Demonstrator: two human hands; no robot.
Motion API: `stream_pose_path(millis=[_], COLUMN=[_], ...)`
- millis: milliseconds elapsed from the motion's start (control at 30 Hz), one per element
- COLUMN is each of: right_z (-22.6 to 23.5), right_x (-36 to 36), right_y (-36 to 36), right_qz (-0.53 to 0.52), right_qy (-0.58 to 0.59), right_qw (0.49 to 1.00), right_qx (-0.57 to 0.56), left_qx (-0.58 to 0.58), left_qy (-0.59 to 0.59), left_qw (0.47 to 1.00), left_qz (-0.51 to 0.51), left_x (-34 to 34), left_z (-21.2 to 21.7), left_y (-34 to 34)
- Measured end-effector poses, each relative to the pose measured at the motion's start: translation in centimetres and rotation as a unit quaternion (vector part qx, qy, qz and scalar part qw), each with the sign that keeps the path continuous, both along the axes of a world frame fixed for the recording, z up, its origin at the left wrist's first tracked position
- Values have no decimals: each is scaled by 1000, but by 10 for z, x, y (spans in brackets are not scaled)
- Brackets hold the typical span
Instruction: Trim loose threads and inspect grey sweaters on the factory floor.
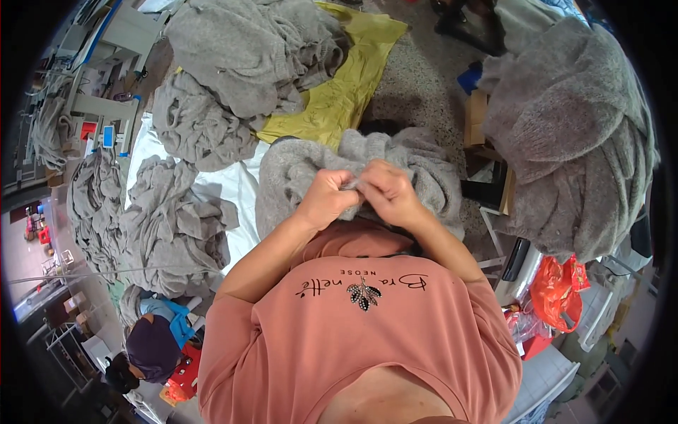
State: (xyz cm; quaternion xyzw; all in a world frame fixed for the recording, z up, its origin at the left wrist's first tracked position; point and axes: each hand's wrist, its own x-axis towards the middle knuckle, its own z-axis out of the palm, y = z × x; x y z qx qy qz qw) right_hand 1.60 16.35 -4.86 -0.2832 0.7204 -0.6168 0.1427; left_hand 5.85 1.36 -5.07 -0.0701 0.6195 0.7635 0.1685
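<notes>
Both hands pinched shut on grey knit garment (424,166) at frame centre: left grip (326,198) and right grip (387,192) touching. Grey knit heaps (247,49) at eleven o'clock, yellow cloth (346,92) at twelve.

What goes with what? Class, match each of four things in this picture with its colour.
Things:
1. sheet under the pile
2. garment in the hands
3. plastic bag
4. person's shirt

Colours:
A. salmon pink
B. yellow
C. orange-red
D. grey

Pairs: 1-B, 2-D, 3-C, 4-A
</notes>
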Motion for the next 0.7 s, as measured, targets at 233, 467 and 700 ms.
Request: stream_pose_path(millis=[233, 467, 700], right_z=[-31, -42, 61], right_x=[-22, -23, -3], right_y=[9, 35, 23], right_qz=[-80, -161, 42], right_qy=[109, 19, 396], right_qw=[991, 985, 917], right_qx=[0, 66, -3], left_qx=[198, 174, 60], left_qy=[-91, -5, 72], left_qw=[960, 963, 985], left_qz=[177, 207, 146], left_x=[-6, -14, -23], left_z=[18, 18, 41], left_y=[-23, -49, -25])
